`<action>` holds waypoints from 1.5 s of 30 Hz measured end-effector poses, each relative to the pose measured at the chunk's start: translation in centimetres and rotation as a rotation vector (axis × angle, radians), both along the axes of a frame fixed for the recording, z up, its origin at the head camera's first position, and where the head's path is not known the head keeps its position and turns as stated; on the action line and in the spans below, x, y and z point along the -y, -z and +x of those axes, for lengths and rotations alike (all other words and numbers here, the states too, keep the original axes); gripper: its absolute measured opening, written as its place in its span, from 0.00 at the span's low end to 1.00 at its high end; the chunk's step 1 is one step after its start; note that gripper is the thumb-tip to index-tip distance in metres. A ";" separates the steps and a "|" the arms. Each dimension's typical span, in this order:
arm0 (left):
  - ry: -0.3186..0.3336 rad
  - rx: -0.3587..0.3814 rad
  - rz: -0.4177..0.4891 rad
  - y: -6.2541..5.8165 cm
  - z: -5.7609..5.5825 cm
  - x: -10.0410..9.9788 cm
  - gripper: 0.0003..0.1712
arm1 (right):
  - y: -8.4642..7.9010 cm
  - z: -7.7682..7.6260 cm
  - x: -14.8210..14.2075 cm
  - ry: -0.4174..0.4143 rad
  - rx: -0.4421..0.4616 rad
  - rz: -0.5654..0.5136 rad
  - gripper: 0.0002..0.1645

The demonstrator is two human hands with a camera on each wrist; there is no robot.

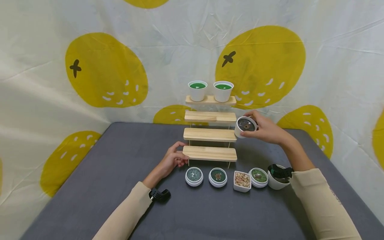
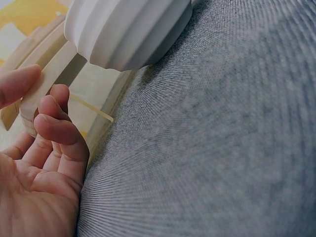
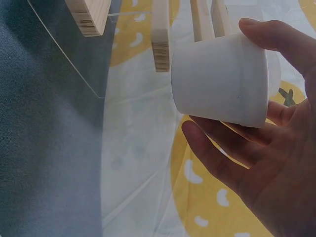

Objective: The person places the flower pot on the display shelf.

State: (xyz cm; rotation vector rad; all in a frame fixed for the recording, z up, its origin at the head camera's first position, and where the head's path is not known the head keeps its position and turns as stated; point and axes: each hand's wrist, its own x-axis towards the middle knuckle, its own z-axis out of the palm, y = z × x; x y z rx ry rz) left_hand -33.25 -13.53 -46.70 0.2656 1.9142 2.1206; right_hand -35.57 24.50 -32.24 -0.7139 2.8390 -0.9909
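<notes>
Centre of the action is the tiered stand point(image 1: 210, 134), four pale wooden shelves stepping up and back on thin clear supports, and both hands are at it! On its right, the right hand point(image 1: 265, 128) has a firm hold of a white cup point(image 1: 246, 126), thumb on one side, fingers curled round the other, opened only as wide as the cup itself. That cup, with its dark filling and small brownish decoration in the middle, is up off the worktop point(image 1: 126, 150), just by the right ends of the stand's two middle shelves; whether it touches wood, I can't tell. Over on the stand's left, the left hand point(image 1: 171, 159) pinches the end of the lowest shelf, fingers bent in close. Up top, two white cups with green filling, one left point(image 1: 198, 90) and one right point(image 1: 223, 92), sit side by side on the stand's highest shelf. And look in front of the stand: a grey-blue-filled round container point(image 1: 194, 176), then a dark green one point(image 1: 217, 177), both near its lowest shelf; towards its front right, a square dish point(image 1: 242, 181) of pale bits, a round green-topped container point(image 1: 258, 177) right beside it, and a white pot point(image 1: 277, 183) partly hidden by the right wrist's black strap point(image 1: 280, 171).
</notes>
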 end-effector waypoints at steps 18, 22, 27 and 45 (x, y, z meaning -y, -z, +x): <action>0.009 0.022 0.014 1.1 0.3 -0.1 0.25 | 0.7 -0.5 1.0 -0.002 0.013 0.038 0.47; 0.006 0.014 0.017 0.9 0.3 -0.1 0.26 | 0.6 -0.7 1.2 -0.010 0.003 0.036 0.47; 0.004 0.002 0.013 0.8 0.2 0.0 0.26 | 0.4 -0.9 1.5 -0.020 -0.006 0.035 0.46; 0.012 -0.022 0.021 0.2 -0.2 -0.1 0.25 | 2.7 -0.4 0.4 0.019 0.055 -0.219 0.41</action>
